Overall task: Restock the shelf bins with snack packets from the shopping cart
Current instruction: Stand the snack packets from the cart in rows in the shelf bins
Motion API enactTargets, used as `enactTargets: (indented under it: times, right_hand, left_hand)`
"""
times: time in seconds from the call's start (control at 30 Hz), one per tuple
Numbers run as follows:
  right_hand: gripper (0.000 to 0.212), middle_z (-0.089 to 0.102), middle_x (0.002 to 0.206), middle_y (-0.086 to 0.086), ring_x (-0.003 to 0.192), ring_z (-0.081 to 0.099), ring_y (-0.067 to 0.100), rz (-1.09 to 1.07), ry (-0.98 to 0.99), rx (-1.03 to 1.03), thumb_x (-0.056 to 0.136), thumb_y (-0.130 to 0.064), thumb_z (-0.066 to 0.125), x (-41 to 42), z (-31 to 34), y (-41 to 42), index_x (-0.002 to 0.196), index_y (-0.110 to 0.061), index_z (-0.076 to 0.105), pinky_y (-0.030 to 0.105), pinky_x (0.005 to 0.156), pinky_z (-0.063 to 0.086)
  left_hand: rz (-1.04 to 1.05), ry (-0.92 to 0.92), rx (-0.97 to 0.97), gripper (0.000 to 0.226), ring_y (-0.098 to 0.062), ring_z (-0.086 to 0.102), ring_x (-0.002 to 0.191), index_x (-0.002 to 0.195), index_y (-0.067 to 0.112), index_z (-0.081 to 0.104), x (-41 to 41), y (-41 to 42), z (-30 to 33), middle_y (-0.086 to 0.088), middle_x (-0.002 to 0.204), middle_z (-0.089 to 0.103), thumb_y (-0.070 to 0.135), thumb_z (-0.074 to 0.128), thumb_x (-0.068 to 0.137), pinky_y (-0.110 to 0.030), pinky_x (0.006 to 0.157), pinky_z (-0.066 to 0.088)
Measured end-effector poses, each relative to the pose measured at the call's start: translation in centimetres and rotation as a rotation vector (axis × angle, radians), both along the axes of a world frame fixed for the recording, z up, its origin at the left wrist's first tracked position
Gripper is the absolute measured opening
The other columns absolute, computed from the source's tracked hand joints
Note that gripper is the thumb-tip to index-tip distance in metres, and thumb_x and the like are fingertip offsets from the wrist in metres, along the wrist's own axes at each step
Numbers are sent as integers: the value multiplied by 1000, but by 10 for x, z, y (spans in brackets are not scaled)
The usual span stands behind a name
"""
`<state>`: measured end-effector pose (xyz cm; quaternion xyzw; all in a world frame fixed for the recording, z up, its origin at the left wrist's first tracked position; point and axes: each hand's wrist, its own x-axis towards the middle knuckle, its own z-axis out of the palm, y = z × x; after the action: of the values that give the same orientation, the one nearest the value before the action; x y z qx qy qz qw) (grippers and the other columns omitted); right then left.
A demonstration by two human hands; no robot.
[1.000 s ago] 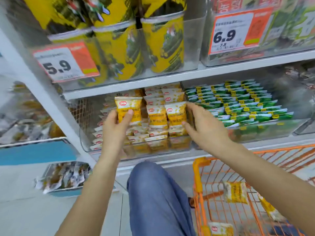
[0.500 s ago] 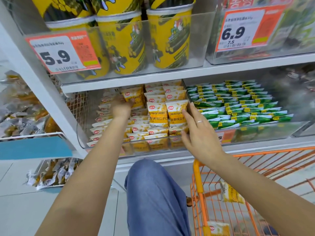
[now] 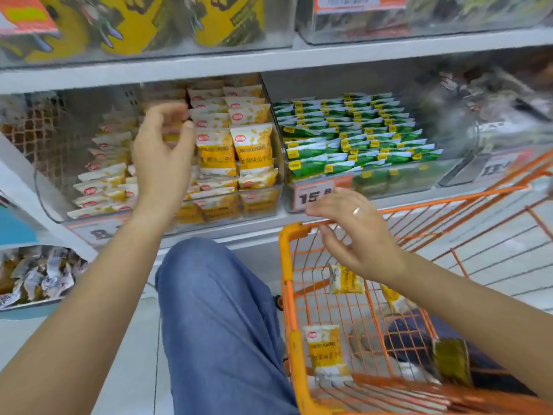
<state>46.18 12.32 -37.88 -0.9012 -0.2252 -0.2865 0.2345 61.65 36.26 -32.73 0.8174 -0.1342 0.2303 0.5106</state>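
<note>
We face the white shelf (image 3: pixel 269 62). Below it to the right stands the orange shopping cart (image 3: pixel 294 265). On the shelf sits the clear bin (image 3: pixel 263 202), stocked with rows of yellow snack packets (image 3: pixel 253 148); beside it to the right is a bin of green packets (image 3: pixel 353 136). Our left hand (image 3: pixel 161 157) is raised in front of the yellow rows, fingers loosely bent, grasping nothing. Our right hand (image 3: pixel 356 235) hovers over the cart's front rim, fingers relaxed, empty. Three more yellow packets lie in the cart, one (image 3: pixel 324 353) at the near corner.
</note>
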Motion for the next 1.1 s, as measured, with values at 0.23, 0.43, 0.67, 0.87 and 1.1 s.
enactTargets:
  times: [0.23, 0.43, 0.67, 0.87, 1.1]
  right_hand:
    - [23, 65, 102, 6, 99, 57, 23, 148, 188, -467, 87, -10, 53, -65, -72, -84, 109, -13, 60, 42, 101, 42]
    - [36, 62, 113, 6, 102, 62, 28, -361, 1017, -767, 91, -16, 46, -53, -94, -101, 126, -18, 53, 35, 73, 51]
    - [66, 45, 143, 8, 128, 45, 28, -546, 1408, -624, 92, -44, 53, -55, -111, -138, 146, -16, 27, 40, 100, 41]
    - [87, 49, 139, 12, 116, 53, 29, -456, 1460, -255, 82, -29, 72, -62, -125, -131, 149, -20, 17, 39, 91, 47]
    - [30, 51, 90, -5, 87, 49, 18, -288, 1509, -303, 80, -33, 75, -53, -122, -119, 101, -19, 57, 21, 64, 34]
  left_hand:
    - [-706, 86, 229, 23, -3, 59, 86, 92, 26, 70, -127, -85, -29, 10, 93, 66, 21, 48, 87, -21, 73, 47]
    - [-914, 222, 956, 27, -13, 57, 108, 122, 36, 56, -137, -126, -51, 11, 116, 62, 39, 47, 97, -30, 78, 48]
    - [-742, 140, 1351, 23, -26, 62, 99, 115, 24, 54, -142, -126, -74, -1, 109, 62, 18, 54, 93, -36, 69, 46]
    - [-714, 87, 1357, 21, -25, 62, 97, 115, 20, 51, -144, -125, -74, -1, 107, 62, 19, 54, 94, -33, 64, 39]
    - [-721, 91, 1328, 26, -22, 61, 96, 120, 21, 50, -145, -122, -74, 0, 107, 62, 26, 54, 95, -30, 65, 42]
